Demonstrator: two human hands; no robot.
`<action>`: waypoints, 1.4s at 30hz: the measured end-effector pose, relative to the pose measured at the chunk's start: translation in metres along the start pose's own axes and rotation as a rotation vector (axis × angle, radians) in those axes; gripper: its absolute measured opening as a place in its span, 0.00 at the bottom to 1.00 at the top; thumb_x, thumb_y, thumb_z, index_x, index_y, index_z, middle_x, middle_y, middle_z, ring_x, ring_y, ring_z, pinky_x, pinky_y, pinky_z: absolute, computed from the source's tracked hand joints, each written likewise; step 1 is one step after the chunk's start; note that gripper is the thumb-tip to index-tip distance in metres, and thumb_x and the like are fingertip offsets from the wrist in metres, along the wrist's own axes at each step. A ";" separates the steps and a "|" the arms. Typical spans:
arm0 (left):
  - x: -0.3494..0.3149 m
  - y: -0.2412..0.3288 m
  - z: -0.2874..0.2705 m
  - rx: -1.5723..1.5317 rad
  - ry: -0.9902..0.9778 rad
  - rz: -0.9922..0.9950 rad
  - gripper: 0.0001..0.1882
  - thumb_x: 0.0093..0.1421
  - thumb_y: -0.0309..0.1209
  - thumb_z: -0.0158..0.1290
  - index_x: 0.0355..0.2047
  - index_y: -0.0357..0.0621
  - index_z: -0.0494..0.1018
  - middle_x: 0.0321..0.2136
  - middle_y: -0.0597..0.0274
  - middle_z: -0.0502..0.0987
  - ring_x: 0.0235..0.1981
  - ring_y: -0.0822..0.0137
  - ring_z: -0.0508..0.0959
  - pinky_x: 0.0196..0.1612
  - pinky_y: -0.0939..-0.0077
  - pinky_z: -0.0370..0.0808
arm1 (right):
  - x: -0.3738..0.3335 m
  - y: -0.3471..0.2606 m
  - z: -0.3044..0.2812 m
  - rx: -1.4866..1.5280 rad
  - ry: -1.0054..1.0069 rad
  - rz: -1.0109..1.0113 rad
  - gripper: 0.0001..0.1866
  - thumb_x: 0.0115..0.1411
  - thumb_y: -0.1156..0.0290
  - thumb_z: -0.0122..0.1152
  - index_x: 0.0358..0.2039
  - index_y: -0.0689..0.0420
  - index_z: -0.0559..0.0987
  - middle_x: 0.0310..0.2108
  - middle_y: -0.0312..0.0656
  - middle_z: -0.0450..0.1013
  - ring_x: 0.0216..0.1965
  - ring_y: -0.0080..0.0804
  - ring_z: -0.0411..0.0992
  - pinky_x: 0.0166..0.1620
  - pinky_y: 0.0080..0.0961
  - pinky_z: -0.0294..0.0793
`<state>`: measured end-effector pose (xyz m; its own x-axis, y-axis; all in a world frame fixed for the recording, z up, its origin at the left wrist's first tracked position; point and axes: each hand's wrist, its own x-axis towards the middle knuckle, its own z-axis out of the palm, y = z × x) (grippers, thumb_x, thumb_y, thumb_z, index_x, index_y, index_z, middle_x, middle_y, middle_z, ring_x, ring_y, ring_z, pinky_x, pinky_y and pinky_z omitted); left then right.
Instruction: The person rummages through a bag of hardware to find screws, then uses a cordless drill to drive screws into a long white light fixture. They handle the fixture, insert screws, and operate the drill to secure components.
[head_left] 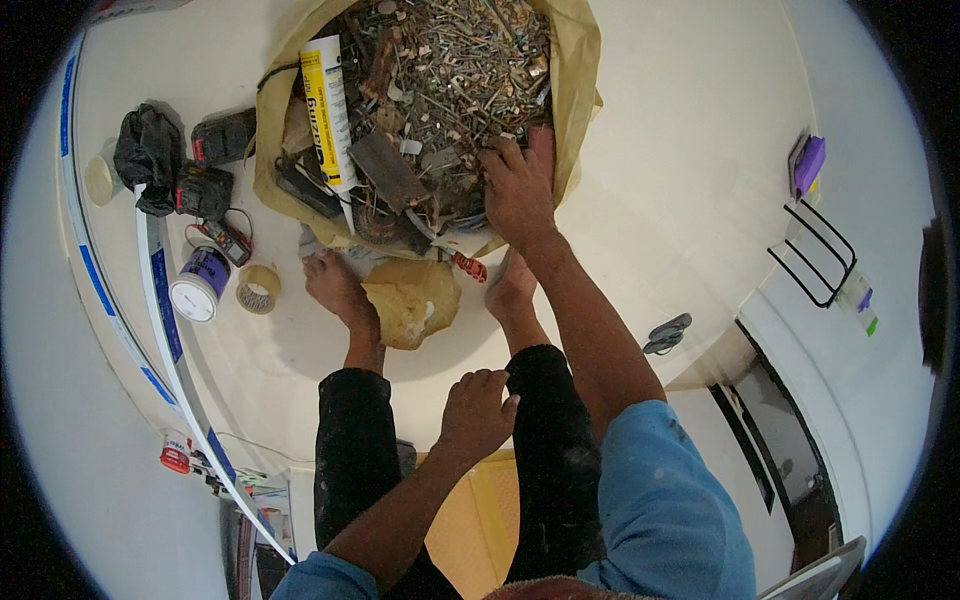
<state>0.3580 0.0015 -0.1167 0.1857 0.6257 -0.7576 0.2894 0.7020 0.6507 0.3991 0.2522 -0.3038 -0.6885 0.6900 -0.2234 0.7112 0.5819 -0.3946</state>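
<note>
- Blue cloth sleeves point(670, 490) nearest the camera, cut off at the lower edge.
- Hands apart. Left hand point(478, 412): nothing visible in it, fingers loosely extended, near the right knee in black trousers point(545, 430).
- Right hand point(520, 190): inside an open, tan-yellow, pliable sack point(582, 90), fingers bent over the contents beside a dull red block point(541, 155); cannot tell whether they grip anything.
- Heap of small metal screws and fittings point(470, 70): tangled, rusty brown mixed with silvery grey, in the sack on the pale floor point(690, 150).
- White-and-yellow cartridge tube point(328, 110): at the sack's left side, nozzle toward the person.
- Sack's far edge out of frame; right fingertips hard to separate from the scrap; single pieces too small to identify.
</note>
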 end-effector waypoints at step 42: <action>-0.008 -0.012 0.005 0.038 0.092 0.080 0.21 0.68 0.36 0.60 0.54 0.34 0.74 0.44 0.45 0.80 0.47 0.50 0.81 0.52 0.52 0.78 | 0.103 0.001 0.004 0.176 -0.190 0.251 0.19 0.62 0.51 0.73 0.46 0.49 0.87 0.35 0.43 0.86 0.40 0.48 0.84 0.51 0.43 0.80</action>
<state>0.3577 -0.0138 -0.1183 0.1232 0.7089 -0.6944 0.3131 0.6363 0.7051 0.3282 0.3220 -0.3304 -0.5215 0.7000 -0.4879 0.8373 0.3097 -0.4505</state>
